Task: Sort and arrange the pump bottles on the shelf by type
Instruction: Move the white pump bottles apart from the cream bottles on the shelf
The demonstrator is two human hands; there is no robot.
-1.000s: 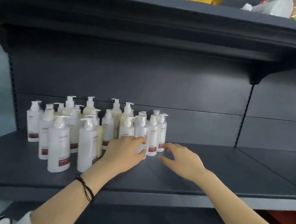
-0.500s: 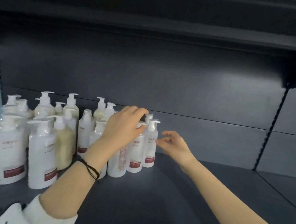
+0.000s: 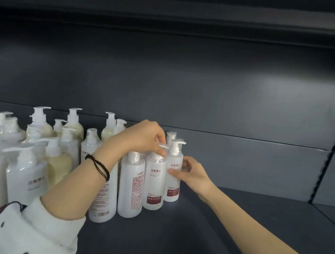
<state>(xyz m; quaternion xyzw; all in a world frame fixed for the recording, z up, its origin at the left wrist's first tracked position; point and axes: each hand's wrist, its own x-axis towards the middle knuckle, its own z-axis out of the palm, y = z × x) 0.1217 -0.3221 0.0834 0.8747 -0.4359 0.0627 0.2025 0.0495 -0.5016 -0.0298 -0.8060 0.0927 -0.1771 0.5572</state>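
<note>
- Dark grey shelf [image 3: 187, 236] with a matching back panel [image 3: 202, 86]. All the pump bottles stand upright on its left part.
- Far left: a tight cluster of wide bottles [image 3: 26, 179], some white, some cream-coloured [image 3: 57, 164]. Clear film shows round several necks.
- Right of the cluster: 4 slim white bottles in a row that runs right and slightly farther back, each touching or just beside the next.
- 1st from left, barcode bottle [image 3: 103, 202]: partly hidden behind the left forearm.
- 2nd, back-label bottle [image 3: 131, 188]: red small print faces near.
- 3rd, red-label bottle [image 3: 154, 183]: the left hand [image 3: 143, 139] reaches over from above, fingertips [image 3: 160, 150] pinching its pump head.
- 4th, end bottle [image 3: 174, 165], at the row's right end: the right hand [image 3: 192, 175] clasps its body. The thumb [image 3: 173, 171] lies across the front and the fingers curl round the right side.
- 1 more pump top [image 3: 171, 135] shows just behind the end bottle.
- Left wrist: black cord band [image 3: 99, 168], and nearer, a white sleeve [image 3: 35, 230] with dark spots.
</note>
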